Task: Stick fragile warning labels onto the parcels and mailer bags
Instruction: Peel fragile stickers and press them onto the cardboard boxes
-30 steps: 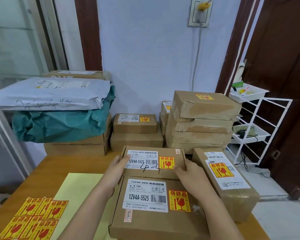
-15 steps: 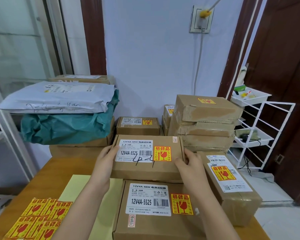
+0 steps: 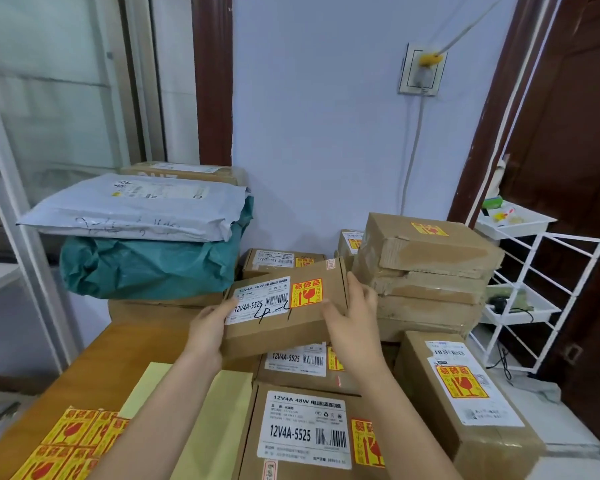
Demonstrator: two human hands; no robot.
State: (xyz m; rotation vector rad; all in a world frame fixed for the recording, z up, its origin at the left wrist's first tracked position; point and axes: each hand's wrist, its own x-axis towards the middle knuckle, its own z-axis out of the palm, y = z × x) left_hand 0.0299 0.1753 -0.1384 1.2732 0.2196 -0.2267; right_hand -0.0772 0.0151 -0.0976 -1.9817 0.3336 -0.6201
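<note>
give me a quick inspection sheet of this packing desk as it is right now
surface: wooden table, partly covered by a yellow backing sheet
job's things: held box already bears a fragile label, tilted in the air; flat boxes below it and the long box at right are labelled too; loose fragile stickers at front left
clutter: grey mailer bag on a green bag, stacked boxes at the back
grippers: left hand and right hand grip the held box's ends
cables: cord hangs from the wall socket
surroundings: white wire rack, dark wooden door
</note>
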